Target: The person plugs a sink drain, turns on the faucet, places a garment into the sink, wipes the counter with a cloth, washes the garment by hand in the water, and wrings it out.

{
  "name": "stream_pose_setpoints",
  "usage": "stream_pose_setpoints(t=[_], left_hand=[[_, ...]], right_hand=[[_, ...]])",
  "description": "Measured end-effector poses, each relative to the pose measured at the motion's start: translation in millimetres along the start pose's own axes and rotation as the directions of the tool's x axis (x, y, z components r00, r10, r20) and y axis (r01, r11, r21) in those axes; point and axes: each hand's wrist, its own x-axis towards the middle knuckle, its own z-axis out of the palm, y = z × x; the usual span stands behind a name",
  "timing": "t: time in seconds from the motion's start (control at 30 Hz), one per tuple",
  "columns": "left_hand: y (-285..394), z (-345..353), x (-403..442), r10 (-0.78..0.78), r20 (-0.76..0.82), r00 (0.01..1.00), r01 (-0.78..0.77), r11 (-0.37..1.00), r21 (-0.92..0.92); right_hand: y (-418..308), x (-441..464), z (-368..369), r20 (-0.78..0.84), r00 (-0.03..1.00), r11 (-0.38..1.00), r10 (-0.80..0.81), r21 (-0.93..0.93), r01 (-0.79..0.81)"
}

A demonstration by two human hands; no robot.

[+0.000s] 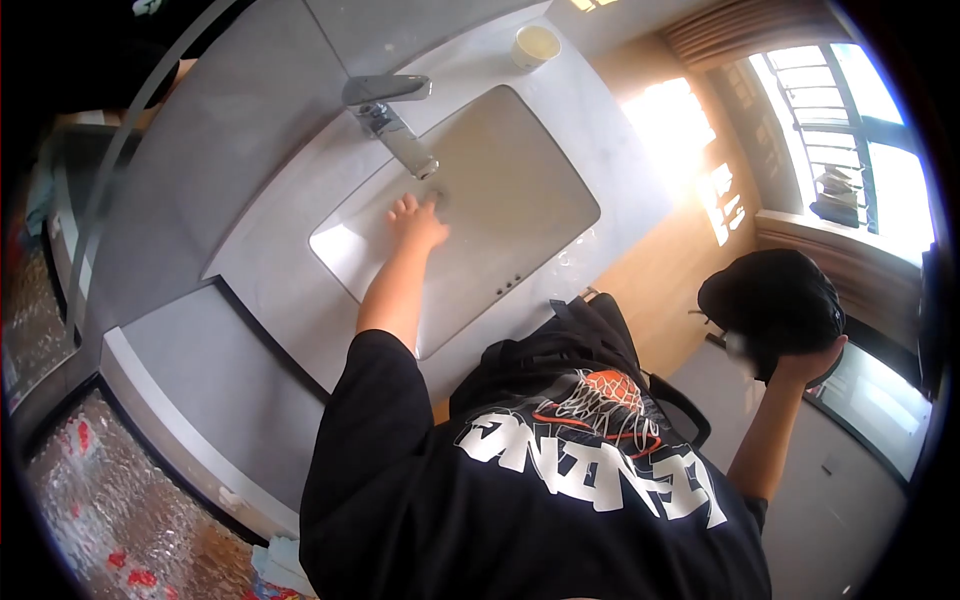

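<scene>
My left hand (417,222) reaches into the white sink basin (520,150), its fingers spread, with nothing in it. It is near the drain (437,196), just below the spout of the chrome faucet (400,130). I cannot make out any stream of water. Off to the right, my right hand (815,362) grips a black cap (770,300) from below, held up and away from the sink. The cap hides part of the fingers.
A pale cup (535,47) stands on the grey countertop (625,150) beyond the basin. At the upper right is a bright barred window (820,110). Textured glass with red patterns (110,500) lies at the lower left, and a mirror edge (120,150) at the upper left.
</scene>
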Motion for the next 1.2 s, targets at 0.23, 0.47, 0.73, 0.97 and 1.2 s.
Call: stream_pose_setpoints(t=[0.23, 0.47, 0.73, 0.97, 1.2], left_hand=[[8.3, -2.1, 18.2, 0.016, -0.005, 1.0, -0.016, 0.999, 0.042], [10.3, -8.7, 18.3, 0.023, 0.007, 1.0, -0.024, 0.999, 0.024], [7.0, -4.4, -12.7, -0.04, -0.064, 0.997, 0.035, 0.997, -0.075], [-10.0, -15.2, -55.5, -0.095, -0.047, 0.994, 0.093, 0.995, -0.038], [-17.9, -16.7, -94.1, -0.213, -0.034, 0.977, 0.211, 0.976, -0.05]], right_hand=[[5.9, -9.3, 10.4, 0.0, 1.0, 1.0, 0.021, 0.007, -0.021], [7.5, -7.3, 9.1, 0.063, 0.997, 0.998, 0.042, 0.04, -0.044], [15.4, 3.7, -0.6, 0.262, 0.96, 0.98, 0.095, 0.146, -0.137], [23.1, 24.8, -8.1, 0.319, 0.945, 0.975, 0.074, 0.177, -0.137], [64.2, 96.1, -17.9, 0.799, 0.6, 0.81, 0.044, 0.323, -0.49]])
